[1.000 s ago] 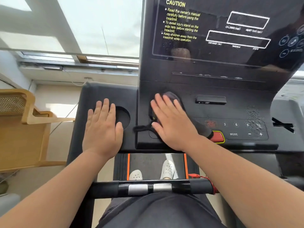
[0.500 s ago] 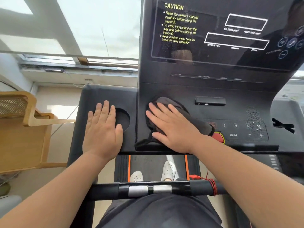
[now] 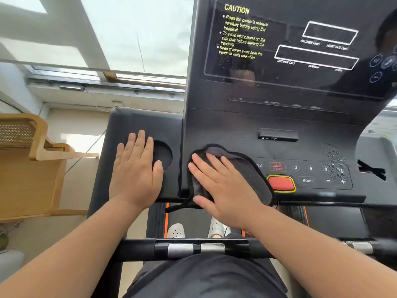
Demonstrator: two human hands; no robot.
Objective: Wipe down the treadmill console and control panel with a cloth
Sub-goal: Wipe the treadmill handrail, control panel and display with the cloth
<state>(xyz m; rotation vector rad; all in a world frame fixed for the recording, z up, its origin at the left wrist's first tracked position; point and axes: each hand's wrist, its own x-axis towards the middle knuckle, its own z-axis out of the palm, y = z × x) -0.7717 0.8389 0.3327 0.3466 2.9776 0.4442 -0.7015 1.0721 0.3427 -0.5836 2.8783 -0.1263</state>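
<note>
right hand (image 3: pixel 223 190): flat, palm down on the cloth (image 3: pixel 247 168), fingers spread and pointing up-left. No closed grip, just pressing it onto the panel.
left hand (image 3: pixel 135 171): flat and open on the left side tray (image 3: pixel 120 134), holding nothing. Fingertips at the rim of the round cup recess (image 3: pixel 164 155), thumb along its lower edge.
cloth: dark grey, bunched, on the left end of the control panel (image 3: pixel 300 155). Covers the leftmost keys. Right edge just beside the red button (image 3: pixel 281 183). A corner strand hangs off the front lip below the hand.
control panel: visible keys read 12, STOP/START, 3, 6, 9, 12, MODE, minus, plus. Water droplets (image 3: pixel 334 160) sit on the right end around the 9 and 12 keys, well apart from the cloth.
console screen (image 3: pixel 300 46): upright above the panel, glossy black, yellow CAUTION text at left, white readout boxes at right. Droplets also along the ledge under the screen.
port block (image 3: pixel 278 134): small black piece, above the keys, clear of the cloth.
handlebar (image 3: pixel 193 247): crosses in front of the person's waist, two silver pads on it.
belt (image 3: pixel 189 218): seen between console and handlebar, orange edge stripes, light shoes on it.
wooden chair (image 3: pixel 32 160): left of the treadmill, on the floor.
</note>
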